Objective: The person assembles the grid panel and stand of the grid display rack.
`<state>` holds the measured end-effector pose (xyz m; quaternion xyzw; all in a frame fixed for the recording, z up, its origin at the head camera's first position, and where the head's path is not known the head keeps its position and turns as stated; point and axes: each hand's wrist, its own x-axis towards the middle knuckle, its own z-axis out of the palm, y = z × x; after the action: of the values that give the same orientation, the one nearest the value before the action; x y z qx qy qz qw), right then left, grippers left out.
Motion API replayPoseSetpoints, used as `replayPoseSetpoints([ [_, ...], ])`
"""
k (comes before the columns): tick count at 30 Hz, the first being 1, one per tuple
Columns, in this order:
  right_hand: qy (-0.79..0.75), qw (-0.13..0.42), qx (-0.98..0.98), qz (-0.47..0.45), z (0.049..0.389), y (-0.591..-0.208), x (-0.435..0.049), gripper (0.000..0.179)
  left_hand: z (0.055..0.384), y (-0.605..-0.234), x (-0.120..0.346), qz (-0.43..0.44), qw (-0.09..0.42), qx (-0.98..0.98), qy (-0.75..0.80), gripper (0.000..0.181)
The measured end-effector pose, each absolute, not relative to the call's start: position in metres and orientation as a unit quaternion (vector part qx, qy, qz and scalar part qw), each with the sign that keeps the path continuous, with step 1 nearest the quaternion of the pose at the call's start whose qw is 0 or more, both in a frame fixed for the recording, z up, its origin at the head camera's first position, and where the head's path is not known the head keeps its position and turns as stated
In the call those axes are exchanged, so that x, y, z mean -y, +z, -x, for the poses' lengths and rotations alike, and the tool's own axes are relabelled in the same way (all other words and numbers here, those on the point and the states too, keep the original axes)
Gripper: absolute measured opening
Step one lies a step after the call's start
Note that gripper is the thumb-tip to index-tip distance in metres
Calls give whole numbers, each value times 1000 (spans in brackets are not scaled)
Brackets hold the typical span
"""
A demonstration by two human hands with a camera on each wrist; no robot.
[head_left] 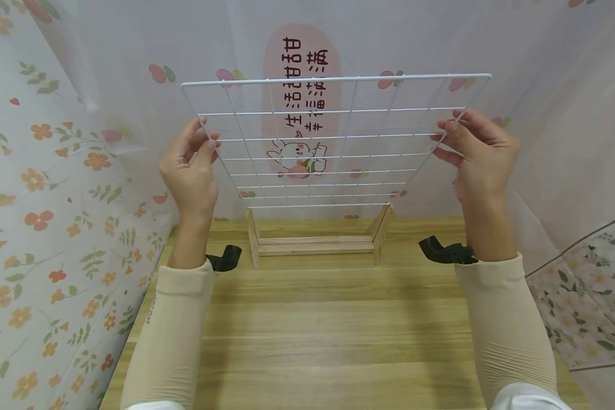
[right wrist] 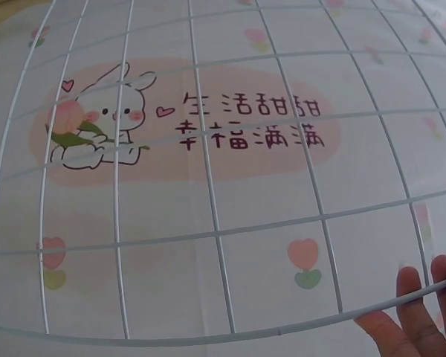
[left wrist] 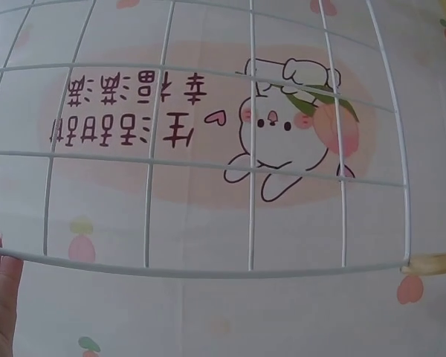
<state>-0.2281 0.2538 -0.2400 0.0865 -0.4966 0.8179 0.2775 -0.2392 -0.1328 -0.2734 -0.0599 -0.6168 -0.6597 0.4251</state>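
A white wire grid panel (head_left: 307, 138) stands up between both hands, its lower edge at the tops of a wooden stand (head_left: 315, 246). On the panel's left side wire, my left hand (head_left: 191, 165) pinches it between thumb and fingers. My right hand (head_left: 479, 151) grips the opposite side wire at about the same height. In the left wrist view the grid's lower corner meets a wooden post (left wrist: 435, 264) of the stand. Fingers of the right hand (right wrist: 416, 320) curl round the side wire in the right wrist view.
The stand rests on a wood-grain table (head_left: 307, 330) near its back edge. Behind it hangs a pale cloth (head_left: 415, 40) printed with a rabbit and lettering. A flowered cloth (head_left: 56, 216) borders the left side, and another flowered panel (head_left: 594, 290) lies at right.
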Motion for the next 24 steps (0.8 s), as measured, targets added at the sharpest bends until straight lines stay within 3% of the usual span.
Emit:
replayPoseSetpoints([
  [24,815,267,512,-53,238,-257,-260,34,248,-282,125,91,443,633,-628,29],
])
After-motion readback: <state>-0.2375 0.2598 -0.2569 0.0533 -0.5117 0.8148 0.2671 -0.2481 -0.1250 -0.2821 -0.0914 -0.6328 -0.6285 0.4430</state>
